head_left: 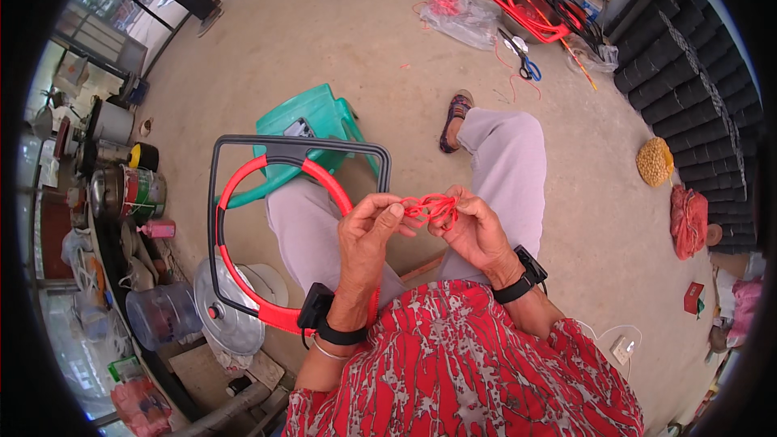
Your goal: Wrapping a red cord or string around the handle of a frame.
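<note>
Cord bundle (438, 210), one, in two hands (367, 229) (476, 231)

A green plastic stool (324, 103) stands on the tan floor (324, 40), a dark phone-like item (298, 129) lying on its seat. Left side: a round metal lid (235, 320) is noted just beside a clear plastic jug (164, 314); a pink bottle (160, 229) sits further back. Right side: dark ridged stacks (688, 73) line the wall; near them lie a bag of tan pieces (651, 163), a red bag (688, 222) and a small red box (694, 298). A white power socket (622, 350), cable attached, rests lower right.
</note>
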The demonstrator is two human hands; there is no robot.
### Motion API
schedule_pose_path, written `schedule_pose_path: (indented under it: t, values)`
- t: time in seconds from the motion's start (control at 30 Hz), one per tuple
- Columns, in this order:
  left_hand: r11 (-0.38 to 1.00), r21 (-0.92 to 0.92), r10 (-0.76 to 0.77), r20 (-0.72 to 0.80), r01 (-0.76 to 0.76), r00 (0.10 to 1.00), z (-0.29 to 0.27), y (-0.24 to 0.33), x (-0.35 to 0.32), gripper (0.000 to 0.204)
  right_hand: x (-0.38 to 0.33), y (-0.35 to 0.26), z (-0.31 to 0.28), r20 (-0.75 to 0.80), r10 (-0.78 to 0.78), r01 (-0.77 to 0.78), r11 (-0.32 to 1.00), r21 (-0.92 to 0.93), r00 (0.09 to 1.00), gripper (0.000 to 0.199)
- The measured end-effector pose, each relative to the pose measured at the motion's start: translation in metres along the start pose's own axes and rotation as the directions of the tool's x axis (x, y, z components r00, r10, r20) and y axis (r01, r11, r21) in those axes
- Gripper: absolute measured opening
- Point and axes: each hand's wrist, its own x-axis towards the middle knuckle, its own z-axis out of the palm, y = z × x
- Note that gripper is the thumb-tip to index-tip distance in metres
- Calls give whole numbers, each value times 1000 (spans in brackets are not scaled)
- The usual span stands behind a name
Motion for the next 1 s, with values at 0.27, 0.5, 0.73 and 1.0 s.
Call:
schedule_pose_path:
  t: [0.27,0.5,0.73,1.0]
  values:
    - [987,-157,-29,94,44,995,-5,-3,-2,17,-2,3,2,-3,60,-60,994,94,998,12]
    - [991,-127,-40,74,49,996,-6,-3,0,18,1,3,-5,64,93,-101,986,131,994,15]
    - [999,-20,34,107,-32,994,-8,-2,-2,18,4,7,-1,40,107,-112,984,137,993,18]
    - [981,110,141,174,-162,975,-11,-1,-9,19,-4,7,16,-13,121,-119,983,138,993,35]
